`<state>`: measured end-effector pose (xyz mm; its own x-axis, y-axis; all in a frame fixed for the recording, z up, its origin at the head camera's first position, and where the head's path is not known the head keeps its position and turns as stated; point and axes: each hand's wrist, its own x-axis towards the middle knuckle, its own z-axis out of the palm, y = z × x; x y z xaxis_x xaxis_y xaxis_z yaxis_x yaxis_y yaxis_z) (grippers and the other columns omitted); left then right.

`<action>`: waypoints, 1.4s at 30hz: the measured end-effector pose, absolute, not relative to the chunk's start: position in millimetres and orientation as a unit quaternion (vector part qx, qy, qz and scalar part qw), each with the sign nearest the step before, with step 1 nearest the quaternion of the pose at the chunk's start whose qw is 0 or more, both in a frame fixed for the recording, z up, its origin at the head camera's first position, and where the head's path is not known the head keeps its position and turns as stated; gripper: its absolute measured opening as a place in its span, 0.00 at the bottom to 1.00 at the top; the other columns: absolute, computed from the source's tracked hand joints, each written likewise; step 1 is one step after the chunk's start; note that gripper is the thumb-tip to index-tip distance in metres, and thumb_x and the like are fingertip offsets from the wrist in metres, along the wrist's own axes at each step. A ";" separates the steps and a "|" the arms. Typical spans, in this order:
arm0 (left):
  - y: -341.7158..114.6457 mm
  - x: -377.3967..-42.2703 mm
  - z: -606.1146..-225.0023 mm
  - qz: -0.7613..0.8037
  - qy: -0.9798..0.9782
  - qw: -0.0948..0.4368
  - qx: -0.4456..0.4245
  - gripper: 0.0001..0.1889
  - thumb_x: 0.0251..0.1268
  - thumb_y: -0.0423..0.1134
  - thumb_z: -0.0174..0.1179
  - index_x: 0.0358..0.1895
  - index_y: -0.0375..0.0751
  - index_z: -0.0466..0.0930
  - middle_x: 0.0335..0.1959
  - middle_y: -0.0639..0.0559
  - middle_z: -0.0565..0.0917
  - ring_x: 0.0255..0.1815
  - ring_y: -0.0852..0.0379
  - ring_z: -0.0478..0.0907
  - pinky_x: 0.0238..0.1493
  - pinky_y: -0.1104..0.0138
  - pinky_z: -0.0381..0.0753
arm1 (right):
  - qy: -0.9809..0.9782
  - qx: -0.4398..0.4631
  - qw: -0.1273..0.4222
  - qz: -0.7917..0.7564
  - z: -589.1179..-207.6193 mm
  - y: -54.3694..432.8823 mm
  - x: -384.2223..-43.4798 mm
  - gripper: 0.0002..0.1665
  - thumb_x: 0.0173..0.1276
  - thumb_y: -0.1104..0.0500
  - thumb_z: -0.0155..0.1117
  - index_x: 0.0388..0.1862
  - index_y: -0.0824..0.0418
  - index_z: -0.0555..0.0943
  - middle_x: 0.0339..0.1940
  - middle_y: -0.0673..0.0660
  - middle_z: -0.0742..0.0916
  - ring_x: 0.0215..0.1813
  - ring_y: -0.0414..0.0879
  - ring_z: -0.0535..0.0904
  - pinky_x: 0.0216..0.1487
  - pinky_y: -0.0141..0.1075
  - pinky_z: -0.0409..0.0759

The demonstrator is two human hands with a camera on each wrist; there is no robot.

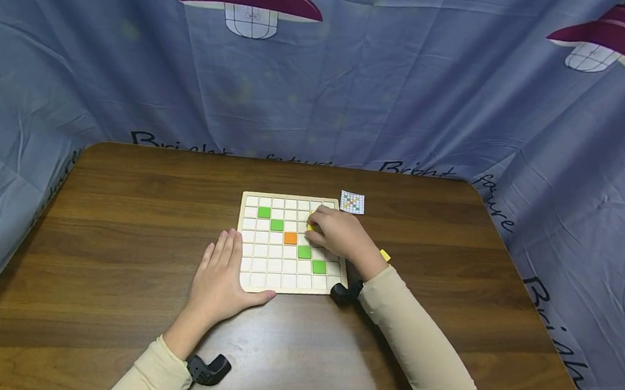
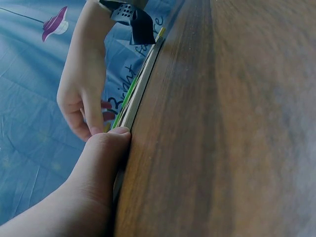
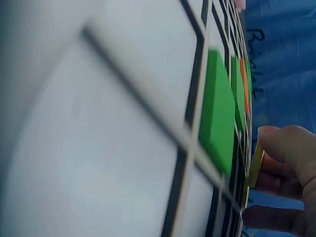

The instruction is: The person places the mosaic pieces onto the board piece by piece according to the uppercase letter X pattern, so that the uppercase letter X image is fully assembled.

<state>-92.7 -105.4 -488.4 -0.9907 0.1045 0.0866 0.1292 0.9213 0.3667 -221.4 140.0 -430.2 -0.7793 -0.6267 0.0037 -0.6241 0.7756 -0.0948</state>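
Note:
A square board with a light wooden rim and a grid of white cells lies on the table. Green tiles and one orange tile form a diagonal across it. My left hand lies with straight fingers along the board's left side, its thumb at the front edge. Over the right part of the grid, my right hand pinches a yellow tile between thumb and fingers. Another yellow edge shows just below it at the board, partly hidden by the fingers.
Behind the board's far right corner lies a small card printed with a coloured grid. A yellow piece lies on the wooden table, beside the right forearm and partly hidden by it. A blue curtain hangs around the table.

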 end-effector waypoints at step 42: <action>-105.7 -92.1 -487.5 -0.198 -0.978 0.032 -0.057 0.73 0.38 0.81 0.61 0.78 0.29 0.45 0.81 0.36 0.48 0.83 0.42 0.42 0.81 0.48 0.45 | 0.964 -0.240 0.017 -0.114 -423.2 199.6 -209.7 0.22 0.70 0.52 0.66 0.61 0.53 0.81 0.49 0.53 0.85 0.47 0.47 0.82 0.47 0.47 0.82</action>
<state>-92.1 -105.7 -487.5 -0.9915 0.0993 0.0843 0.1244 0.9147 0.3845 -209.7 199.6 -423.2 -0.8846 -0.4657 0.0220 -0.4580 0.8592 -0.2282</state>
